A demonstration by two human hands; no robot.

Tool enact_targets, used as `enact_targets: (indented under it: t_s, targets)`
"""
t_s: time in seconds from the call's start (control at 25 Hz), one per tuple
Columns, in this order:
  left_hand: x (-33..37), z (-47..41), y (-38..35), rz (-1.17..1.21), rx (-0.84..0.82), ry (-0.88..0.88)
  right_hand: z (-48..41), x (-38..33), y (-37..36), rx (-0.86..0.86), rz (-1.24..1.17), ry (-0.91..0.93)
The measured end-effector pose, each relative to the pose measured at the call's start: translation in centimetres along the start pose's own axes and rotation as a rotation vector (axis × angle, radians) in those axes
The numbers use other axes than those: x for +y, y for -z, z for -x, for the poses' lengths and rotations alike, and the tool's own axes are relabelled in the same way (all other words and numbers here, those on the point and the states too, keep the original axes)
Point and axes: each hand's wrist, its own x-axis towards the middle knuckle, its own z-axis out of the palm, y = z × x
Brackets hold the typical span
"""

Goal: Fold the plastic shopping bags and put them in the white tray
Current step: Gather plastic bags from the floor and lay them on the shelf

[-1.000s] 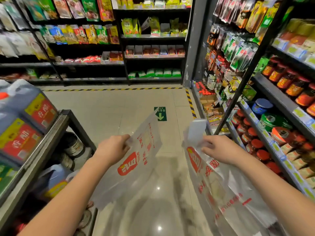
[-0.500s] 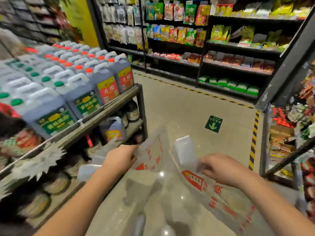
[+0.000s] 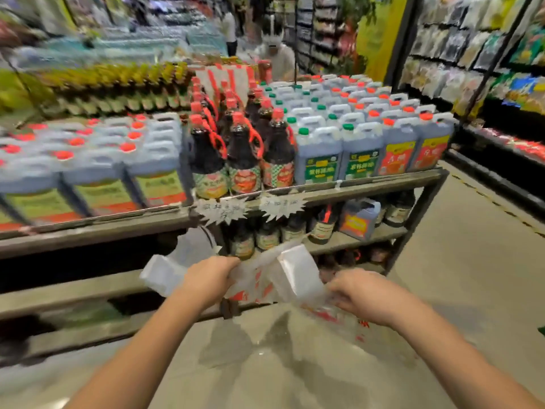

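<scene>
You face a grey metal display rack (image 3: 324, 191) in a shop aisle. Its top shelf carries pale jugs (image 3: 362, 143) with red and green caps and, in the middle, dark bottles (image 3: 241, 149) with red handles. The lower shelf (image 3: 339, 242) holds more dark bottles and one jug. Two spiky price tags (image 3: 221, 209) hang from the front edge. Under you lies a glossy beige floor (image 3: 472, 276) (a small glint of light shows on it). At your right stand dark shelves of packaged goods (image 3: 472, 54), beside a yellow wall (image 3: 374, 33). A person in white (image 3: 280, 57) stands behind the rack.
</scene>
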Motion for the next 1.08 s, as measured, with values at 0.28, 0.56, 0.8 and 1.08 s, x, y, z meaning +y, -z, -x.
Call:
enact_targets:
  t_s: [0.28,0.56,0.8,1.08]
  targets:
    - [-20.0,15.1,-1.1,0.084,0.114,0.321,-13.3,-20.9,2.5,-0.021,0.111,0.354]
    - [-36.8,29.2,-2.3,0.148,0.128,0.630,-22.0,-42.4,2.0,-0.047,0.275,0.570]
    - [-48.3,38.7,-3.4,0.175,0.162,0.851,-28.7,-57.8,1.9,-0.074,0.277,0.878]
    - [-62.1,45.5,-2.6,0.076,0.225,1.041,-39.9,-74.9,1.5,-0.093,0.235,1.163]
